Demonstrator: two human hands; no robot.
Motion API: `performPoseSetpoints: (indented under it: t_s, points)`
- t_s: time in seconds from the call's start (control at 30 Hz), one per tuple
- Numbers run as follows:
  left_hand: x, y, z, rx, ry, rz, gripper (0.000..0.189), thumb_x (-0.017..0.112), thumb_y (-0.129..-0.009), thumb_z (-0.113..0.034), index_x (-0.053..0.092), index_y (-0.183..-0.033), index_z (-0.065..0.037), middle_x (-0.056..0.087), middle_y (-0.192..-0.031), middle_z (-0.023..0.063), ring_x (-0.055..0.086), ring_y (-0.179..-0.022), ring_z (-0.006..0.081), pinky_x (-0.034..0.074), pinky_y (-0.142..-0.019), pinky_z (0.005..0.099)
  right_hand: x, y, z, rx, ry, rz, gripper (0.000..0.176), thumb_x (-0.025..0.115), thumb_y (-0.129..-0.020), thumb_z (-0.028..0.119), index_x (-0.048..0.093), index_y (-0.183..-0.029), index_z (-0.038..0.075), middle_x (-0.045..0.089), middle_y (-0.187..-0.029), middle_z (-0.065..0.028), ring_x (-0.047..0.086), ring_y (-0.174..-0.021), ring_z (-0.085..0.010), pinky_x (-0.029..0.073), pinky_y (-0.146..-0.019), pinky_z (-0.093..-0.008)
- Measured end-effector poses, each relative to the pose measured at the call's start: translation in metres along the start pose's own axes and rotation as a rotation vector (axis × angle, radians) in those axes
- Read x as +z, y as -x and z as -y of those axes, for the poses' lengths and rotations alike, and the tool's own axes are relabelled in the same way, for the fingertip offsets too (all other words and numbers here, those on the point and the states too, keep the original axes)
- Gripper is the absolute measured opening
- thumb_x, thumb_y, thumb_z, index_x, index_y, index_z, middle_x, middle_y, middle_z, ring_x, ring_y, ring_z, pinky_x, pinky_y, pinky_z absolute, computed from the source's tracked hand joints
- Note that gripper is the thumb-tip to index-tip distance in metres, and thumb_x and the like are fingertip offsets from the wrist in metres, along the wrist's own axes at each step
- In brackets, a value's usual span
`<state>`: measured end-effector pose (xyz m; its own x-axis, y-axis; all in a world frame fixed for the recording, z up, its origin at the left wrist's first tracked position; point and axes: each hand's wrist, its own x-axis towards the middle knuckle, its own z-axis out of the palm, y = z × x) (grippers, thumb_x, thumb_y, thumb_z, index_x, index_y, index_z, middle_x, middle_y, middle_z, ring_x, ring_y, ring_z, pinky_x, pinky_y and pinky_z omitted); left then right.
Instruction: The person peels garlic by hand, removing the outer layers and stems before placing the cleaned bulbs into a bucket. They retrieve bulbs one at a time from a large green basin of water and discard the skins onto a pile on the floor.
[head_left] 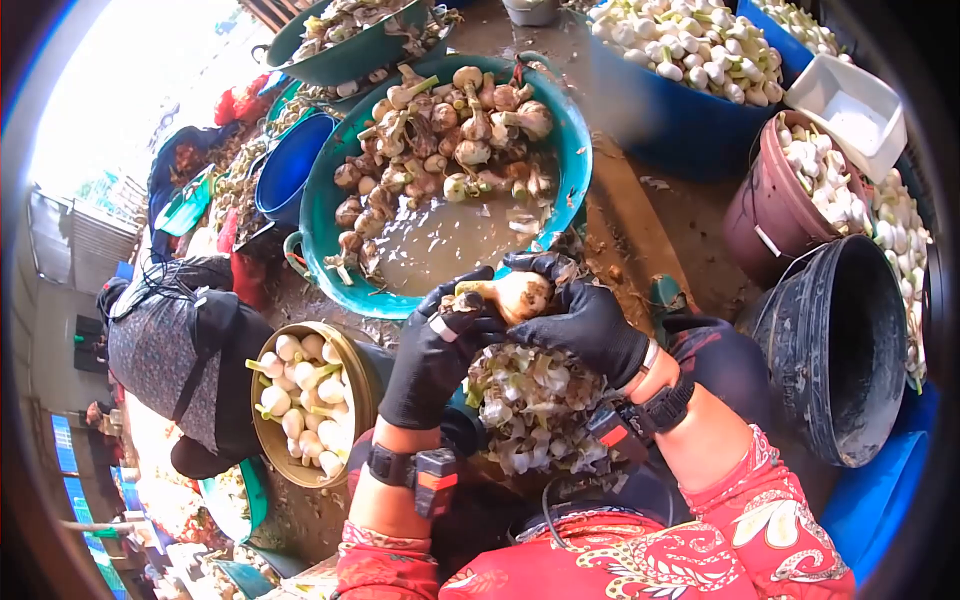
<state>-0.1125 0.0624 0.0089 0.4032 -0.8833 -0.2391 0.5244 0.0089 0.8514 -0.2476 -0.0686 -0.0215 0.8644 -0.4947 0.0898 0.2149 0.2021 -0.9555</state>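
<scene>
Both your gloved hands, left [440, 345] and right [590, 325], are clamped on one bulb [522, 293]; if those gloves are slick, it could squirt into the basin [318, 205] at 12 o'clock.

Daylight blows out the upper left corner; fisheye bends the edges into dark vignette; centre fairly sharp.

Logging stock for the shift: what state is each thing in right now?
bulb, held between both hands
left hand, gloved, closed on the bulb
right hand, gloved, closed on the bulb
teal basin, holds muddy water and unpeeled bulbs
tan bucket, nearly full of peeled bulbs
black bucket, empty
</scene>
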Motion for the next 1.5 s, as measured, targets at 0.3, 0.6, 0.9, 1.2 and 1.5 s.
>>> performPoseSetpoints:
  t_s: [0.3, 0.6, 0.9, 1.2, 1.5]
  points:
    - [0.003, -0.017, 0.012, 0.157, -0.241, -0.195, 0.021, 0.062, -0.085, -0.01, 0.062, -0.102, 0.003, 0.065, -0.092, 0.0069, 0.064, -0.079, 0.0139, 0.053, -0.072, 0.0272, 0.006, -0.007, -0.011, -0.003, -0.05, -0.104, 0.064, 0.076, -0.07, 0.001, 0.047, -0.127, -0.001, 0.059, -0.112, -0.008, 0.058, -0.098, -0.0127, 0.048, -0.088, -0.0281]
    - [0.004, -0.011, 0.013, 0.241, -0.41, -0.177, 0.017, 0.055, -0.081, 0.002, 0.062, -0.096, 0.005, 0.066, -0.086, 0.007, 0.063, -0.075, 0.0127, 0.051, -0.067, 0.0255, -0.002, -0.005, -0.014, 0.23, -0.584, -0.053, 0.034, 0.056, -0.093, 0.026, 0.056, -0.115, -0.001, 0.06, -0.094, -0.0053, 0.06, -0.083, -0.0116, 0.053, -0.07, -0.0253]
    - [0.019, -0.009, 0.007, 0.199, -0.351, -0.067, 0.014, 0.057, -0.082, -0.003, 0.064, -0.094, 0.002, 0.065, -0.084, 0.0048, 0.063, -0.077, 0.0155, 0.051, -0.069, 0.0273, -0.004, -0.003, 0.002, 0.283, -0.536, -0.101, 0.03, 0.049, -0.096, 0.028, 0.056, -0.106, 0.001, 0.06, -0.09, -0.0059, 0.061, -0.077, -0.0152, 0.054, -0.065, -0.0283]
    - [0.003, -0.012, 0.008, 0.517, -1.096, 0.027, 0.03, 0.066, -0.071, 0.0, 0.062, -0.1, 0.0, 0.064, -0.09, 0.012, 0.062, -0.081, 0.0229, 0.048, -0.07, 0.0295, -0.013, 0.006, -0.007, 0.677, -1.069, 0.402, 0.031, 0.053, -0.09, 0.03, 0.058, -0.104, 0.003, 0.064, -0.096, -0.0107, 0.062, -0.086, -0.0235, 0.052, -0.074, -0.037]
    - [0.015, -0.003, 0.013, 0.062, -0.293, 0.025, 0.041, 0.058, -0.083, -0.007, 0.054, -0.123, 0.0, 0.064, -0.108, 0.0087, 0.061, -0.083, 0.0132, 0.05, -0.069, 0.0265, -0.021, -0.001, 0.002, 0.497, -0.892, 0.181, 0.041, 0.057, -0.086, 0.022, 0.05, -0.12, -0.001, 0.06, -0.113, -0.0134, 0.06, -0.101, -0.0249, 0.047, -0.091, -0.0414]
